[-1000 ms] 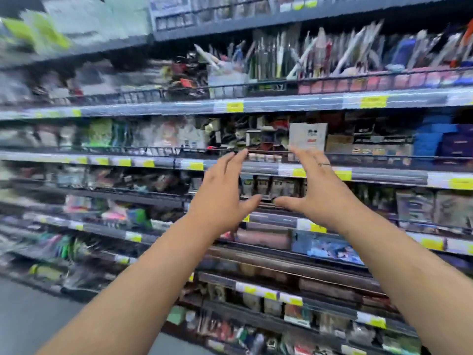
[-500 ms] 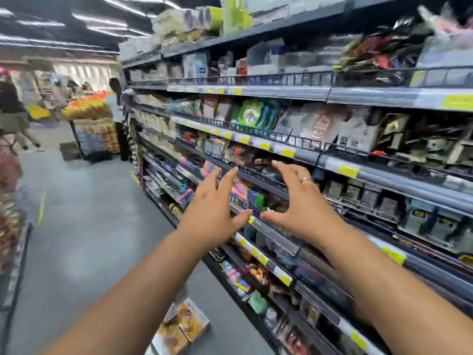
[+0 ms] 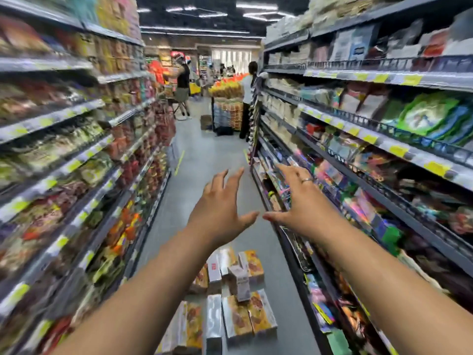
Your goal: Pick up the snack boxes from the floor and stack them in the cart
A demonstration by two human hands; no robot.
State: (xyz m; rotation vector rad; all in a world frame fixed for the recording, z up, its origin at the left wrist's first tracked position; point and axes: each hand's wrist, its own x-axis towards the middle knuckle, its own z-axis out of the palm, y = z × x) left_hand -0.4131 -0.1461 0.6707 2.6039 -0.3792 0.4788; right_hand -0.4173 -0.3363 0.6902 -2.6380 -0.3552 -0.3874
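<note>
Currently: both arms are out in front with nothing held. The left hand [image 3: 220,213] and right hand [image 3: 299,208] are side by side, thumbs nearly meeting. The fingers [image 3: 236,180] are spread and straight.

Landmark: the shelf unit [image 3: 358,175] on the person's right. The hands hang just off its front edge, level with its lower tiers.

The snack boxes [image 3: 230,298] lie on the floor [image 3: 204,155] at the foot of that shelf unit, close to its base. It is a loose heap: most lie flat and one stands on end in the middle. The hands are well above them, with no contact. The cart is not in view. Other shoppers stand beyond the shelf unit's far end. The frame is motion-blurred, so the box print can't be read.

Judgement: the step in hand is the approach to a pick, with every box in view still down. The next move calls for bending low beside the shelf unit's base and closing both hands on the sides of one box, probably the upright one. After that the cart has to be found.
</note>
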